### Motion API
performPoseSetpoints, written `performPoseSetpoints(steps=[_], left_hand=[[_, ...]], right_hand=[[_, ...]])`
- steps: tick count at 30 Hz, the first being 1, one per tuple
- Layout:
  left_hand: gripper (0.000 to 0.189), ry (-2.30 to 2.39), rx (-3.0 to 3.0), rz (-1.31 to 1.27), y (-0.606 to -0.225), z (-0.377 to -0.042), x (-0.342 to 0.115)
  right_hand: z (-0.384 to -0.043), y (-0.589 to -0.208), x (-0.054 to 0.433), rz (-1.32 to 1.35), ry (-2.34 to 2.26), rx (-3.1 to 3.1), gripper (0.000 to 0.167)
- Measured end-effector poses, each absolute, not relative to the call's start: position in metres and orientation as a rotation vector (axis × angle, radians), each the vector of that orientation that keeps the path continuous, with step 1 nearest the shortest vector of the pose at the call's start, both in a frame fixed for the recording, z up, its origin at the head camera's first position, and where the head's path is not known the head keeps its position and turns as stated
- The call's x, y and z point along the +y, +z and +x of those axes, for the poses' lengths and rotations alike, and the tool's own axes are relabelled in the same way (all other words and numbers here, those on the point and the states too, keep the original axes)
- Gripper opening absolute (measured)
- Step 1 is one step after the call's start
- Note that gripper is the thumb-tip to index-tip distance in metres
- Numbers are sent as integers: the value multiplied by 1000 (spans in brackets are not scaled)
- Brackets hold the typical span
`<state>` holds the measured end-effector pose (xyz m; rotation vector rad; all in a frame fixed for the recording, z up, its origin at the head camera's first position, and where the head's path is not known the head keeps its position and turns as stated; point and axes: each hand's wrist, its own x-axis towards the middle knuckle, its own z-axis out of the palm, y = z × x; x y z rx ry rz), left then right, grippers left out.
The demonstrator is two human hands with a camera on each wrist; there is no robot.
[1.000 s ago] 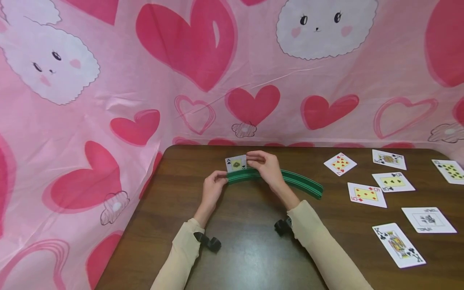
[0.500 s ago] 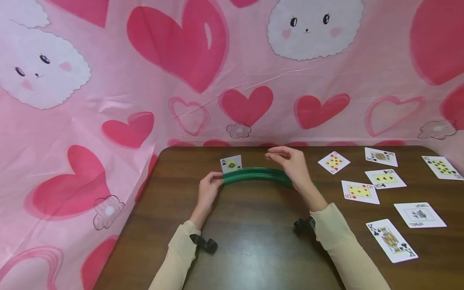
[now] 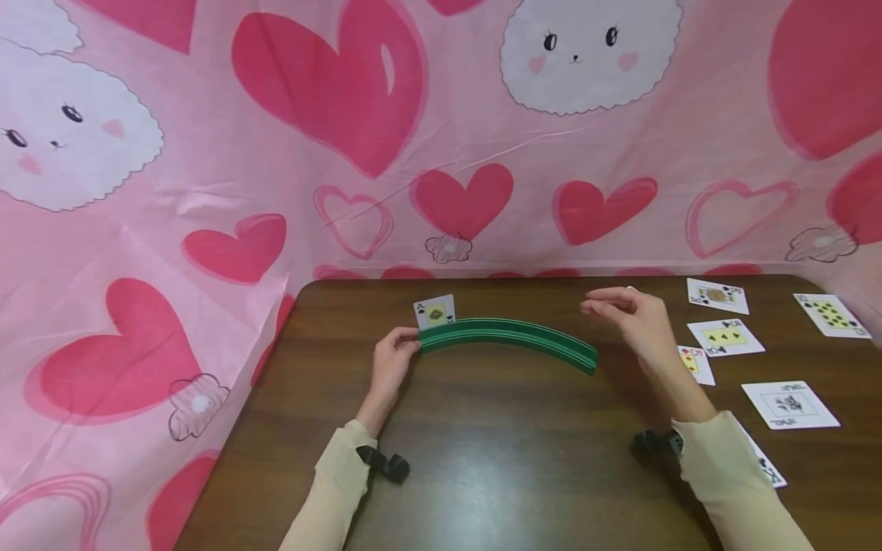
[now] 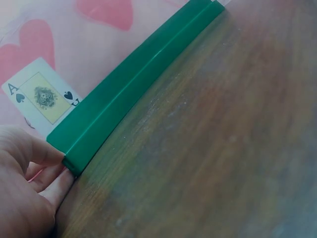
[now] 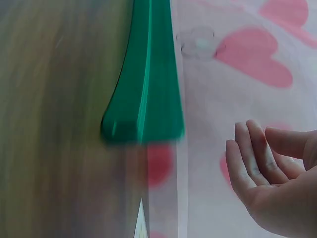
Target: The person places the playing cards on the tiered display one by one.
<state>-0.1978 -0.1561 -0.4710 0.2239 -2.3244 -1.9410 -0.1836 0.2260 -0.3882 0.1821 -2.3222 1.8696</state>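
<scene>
Curved green rack (image 3: 506, 330) holding ace of spades (image 3: 435, 313), left fingers (image 4: 43, 149) pinching its end, right fingers (image 5: 237, 166) loose

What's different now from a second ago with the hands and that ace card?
The right hand came off the right edge of the ace of spades and moved right, past the end of the curved green rack, toward the loose cards. It holds nothing now. The left hand stayed on the rack's left end, and the ace stayed standing there.
</scene>
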Motion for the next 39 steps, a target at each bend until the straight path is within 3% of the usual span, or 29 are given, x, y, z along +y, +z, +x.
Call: performPoseSetpoints(steps=[5, 13, 20, 25, 28, 33, 39], left_hand=[[20, -1944, -2325, 228, -470, -197, -156], [20, -1953, -2325, 214, -470, -198, -157], [20, -1966, -2304, 206, -465, -195, -157], [20, -1943, -2315, 209, -470, -197, -159], [20, -1941, -2320, 208, -469, -197, -159], [21, -1945, -2323, 209, -468, -197, -160], [21, -1962, -2314, 211, -467, -197, -159]], right_hand=[[-171, -394, 270, 105, 1861, -2305, 13], [-148, -405, 351, -2, 2106, -1998, 27], [-136, -411, 411, -292, 2093, -1862, 30], [-135, -422, 446, -180, 2170, -1738, 36], [-131, -434, 464, -109, 2142, -1709, 34], [-126, -455, 489, -230, 1936, -1918, 28], [-125, -453, 484, -174, 2179, -1789, 44]])
